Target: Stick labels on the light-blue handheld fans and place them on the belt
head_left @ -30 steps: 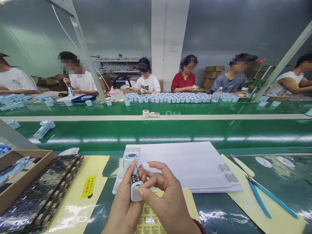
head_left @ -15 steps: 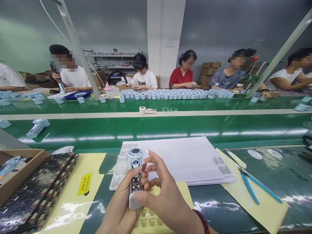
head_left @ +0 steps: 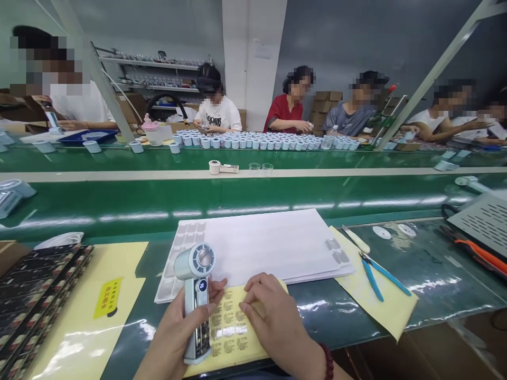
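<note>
A light blue handheld fan [head_left: 191, 295] stands tilted in my left hand [head_left: 171, 330], the fingers wrapped round its handle. Its round head points up, and a small round display on the front reads 20. Below the display the front of the handle is uncovered, with dark circuitry showing. My right hand [head_left: 275, 314] is apart from the fan, over a yellow sheet of printed labels [head_left: 229, 333]. Its thumb and fingers are bent together in a pinch near the labels; anything between the fingertips is too small to tell.
White sheets with grey stickers [head_left: 269, 243] lie ahead. To the right are blue-handled cutters [head_left: 372, 279], a white-handled knife [head_left: 356, 240] and orange-handled pliers [head_left: 479, 256]. Dark printed panels [head_left: 35, 295] are stacked left. Several co-workers sit beyond the green conveyor [head_left: 253, 192].
My left hand has turned the fan so its head and lit display face me more. My right hand has left the handle and moved right, over the labels. The view has swung right.
</note>
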Tool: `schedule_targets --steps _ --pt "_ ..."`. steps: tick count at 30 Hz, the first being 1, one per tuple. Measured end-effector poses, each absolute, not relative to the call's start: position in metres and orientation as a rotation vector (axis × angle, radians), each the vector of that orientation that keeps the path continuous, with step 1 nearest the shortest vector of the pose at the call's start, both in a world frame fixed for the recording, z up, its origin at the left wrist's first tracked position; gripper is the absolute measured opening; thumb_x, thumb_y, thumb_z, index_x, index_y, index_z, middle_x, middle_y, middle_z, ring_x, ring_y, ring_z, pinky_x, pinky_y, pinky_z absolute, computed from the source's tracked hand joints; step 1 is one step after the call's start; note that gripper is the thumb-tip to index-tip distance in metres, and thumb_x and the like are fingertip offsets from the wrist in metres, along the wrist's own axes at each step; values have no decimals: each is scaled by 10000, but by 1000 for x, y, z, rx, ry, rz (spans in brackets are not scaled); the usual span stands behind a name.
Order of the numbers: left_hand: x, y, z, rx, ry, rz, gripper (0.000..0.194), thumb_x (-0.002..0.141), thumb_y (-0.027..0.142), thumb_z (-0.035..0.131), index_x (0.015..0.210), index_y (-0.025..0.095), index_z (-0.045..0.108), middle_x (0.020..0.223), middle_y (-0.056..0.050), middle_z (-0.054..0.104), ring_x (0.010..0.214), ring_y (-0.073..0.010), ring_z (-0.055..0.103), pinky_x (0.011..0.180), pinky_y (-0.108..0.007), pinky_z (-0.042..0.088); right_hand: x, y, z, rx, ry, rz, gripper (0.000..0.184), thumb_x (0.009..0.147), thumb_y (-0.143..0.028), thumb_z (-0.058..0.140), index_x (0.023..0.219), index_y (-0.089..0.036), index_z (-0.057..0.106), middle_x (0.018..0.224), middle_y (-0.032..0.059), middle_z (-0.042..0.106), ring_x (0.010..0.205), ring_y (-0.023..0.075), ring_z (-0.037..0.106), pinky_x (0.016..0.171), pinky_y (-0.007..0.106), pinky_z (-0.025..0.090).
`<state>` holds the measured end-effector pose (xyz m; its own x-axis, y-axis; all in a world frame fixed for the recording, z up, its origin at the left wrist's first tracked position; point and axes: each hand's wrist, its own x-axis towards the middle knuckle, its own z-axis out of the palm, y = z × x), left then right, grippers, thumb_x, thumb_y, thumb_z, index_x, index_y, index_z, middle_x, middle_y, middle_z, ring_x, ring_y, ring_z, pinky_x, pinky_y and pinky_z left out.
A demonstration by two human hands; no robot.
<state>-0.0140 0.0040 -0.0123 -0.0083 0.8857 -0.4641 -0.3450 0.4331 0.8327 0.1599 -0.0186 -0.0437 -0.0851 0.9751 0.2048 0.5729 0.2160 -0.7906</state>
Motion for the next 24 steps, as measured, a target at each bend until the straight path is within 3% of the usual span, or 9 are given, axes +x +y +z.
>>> schedule_targets --steps 3,7,14,18,24 --pt "-12 4 -10 601 1226 1052 432 541 229 840 950 151 725 1022 -126 769 1133 -369 650 1091 -485 418 161 -19 -45 -1414 -1803 656 225 827 -5 578 756 -218 560 892 17 612 846 209 555 723 312 435" --pt "-10 3 -9 593 1246 1061 415 547 211 832 943 155 721 1018 -128 771 1123 -360 657 1075 -477 435 169 -16 -42 -1352 -1792 722 210 858 -70 648 761 -222 541 844 -19 625 817 160 591 753 266 462" --pt "-9 2 -11 600 1273 1043 439 539 235 845 951 164 711 1017 -117 772 1117 -336 662 1029 -424 473 165 -19 -48 -1356 -1849 687 183 858 -56 579 755 -207 585 878 35 621 831 213 543 696 310 400" --pt "-7 1 -11 561 1297 1052 447 514 214 854 936 171 712 1035 -115 773 1101 -337 671 997 -416 495 169 -18 -44 -1321 -1802 768 179 831 -60 652 737 -210 628 861 10 635 824 179 587 722 278 431" --pt "-6 -1 -5 565 1317 1035 416 532 236 854 925 174 734 1032 -105 776 1071 -308 685 894 -343 538 174 -18 -26 -1151 -1450 1108 153 851 -249 697 715 -203 645 812 8 617 705 138 544 600 239 405"
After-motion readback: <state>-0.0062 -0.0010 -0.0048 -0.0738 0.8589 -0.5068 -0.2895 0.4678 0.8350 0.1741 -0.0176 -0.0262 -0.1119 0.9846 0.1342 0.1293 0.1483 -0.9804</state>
